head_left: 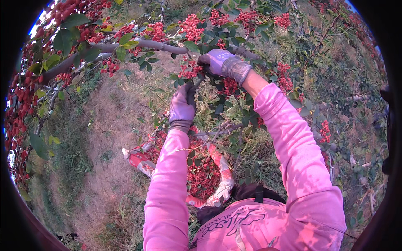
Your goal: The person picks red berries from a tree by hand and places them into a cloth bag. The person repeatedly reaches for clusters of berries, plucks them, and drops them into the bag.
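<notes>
Both my hands wear purple gloves with dark, stained fingers and are raised among branches of small red berries. My left hand (182, 105) is just below a red berry cluster (190, 69), its fingers pointing up and curled near the stem; what they pinch is hidden. My right hand (216, 62) bends over the twigs to the right of that cluster, under a thick branch, its fingertips out of sight. Another berry cluster (230, 86) hangs below my right wrist. Beneath my forearms a red and white cloth sack (224, 185) lies open, holding many picked berry clusters (202, 178).
A thick bare branch (157, 45) crosses above my hands, bearing several clusters and leaves. Dense berries (19, 106) hang at the left edge. A lower branch (220, 130) runs between my forearms. Leafy shrubs (355, 109) stand at the right; dry, grassy ground (106, 125) lies below.
</notes>
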`<state>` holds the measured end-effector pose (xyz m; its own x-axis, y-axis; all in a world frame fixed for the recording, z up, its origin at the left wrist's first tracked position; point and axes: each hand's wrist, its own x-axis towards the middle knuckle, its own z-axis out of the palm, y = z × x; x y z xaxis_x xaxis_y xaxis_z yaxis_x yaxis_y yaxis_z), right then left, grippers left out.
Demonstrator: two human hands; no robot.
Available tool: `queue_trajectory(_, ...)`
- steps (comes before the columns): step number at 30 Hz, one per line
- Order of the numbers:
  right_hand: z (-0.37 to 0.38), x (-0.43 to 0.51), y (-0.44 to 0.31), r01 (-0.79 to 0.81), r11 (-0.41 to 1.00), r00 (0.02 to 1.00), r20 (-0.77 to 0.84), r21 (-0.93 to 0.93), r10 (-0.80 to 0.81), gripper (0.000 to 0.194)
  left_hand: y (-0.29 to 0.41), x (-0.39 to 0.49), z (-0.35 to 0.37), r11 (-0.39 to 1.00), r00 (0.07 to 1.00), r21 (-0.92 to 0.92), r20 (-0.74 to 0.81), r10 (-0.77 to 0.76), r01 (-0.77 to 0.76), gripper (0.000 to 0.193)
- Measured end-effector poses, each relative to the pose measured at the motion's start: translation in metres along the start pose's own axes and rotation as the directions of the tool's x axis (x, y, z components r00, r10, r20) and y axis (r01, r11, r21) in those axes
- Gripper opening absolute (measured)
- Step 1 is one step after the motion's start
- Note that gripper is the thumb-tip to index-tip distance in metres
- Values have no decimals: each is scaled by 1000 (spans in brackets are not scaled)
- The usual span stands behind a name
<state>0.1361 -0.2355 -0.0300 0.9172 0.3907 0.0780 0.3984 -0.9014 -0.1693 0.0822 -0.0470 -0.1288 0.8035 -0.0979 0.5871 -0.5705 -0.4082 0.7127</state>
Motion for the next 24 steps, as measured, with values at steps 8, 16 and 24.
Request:
queue_trajectory(8, 5, -23, 9, -9, 984, 959, -278, 179, 60, 32, 3, 0, -3, 999, 1000, 40, 6, 20, -20, 19)
queue_trajectory(16, -2, -56, -24, 456, 242, 873, -483, 856, 63, 24, -1, -2, 0, 999, 1000, 36, 18, -3, 2, 21)
queue_trajectory(24, -9, -53, -157, 512, 788, 855, -291, 341, -429, 31, -13, -4, -3, 966, 959, 201, 198, -204, 164, 27)
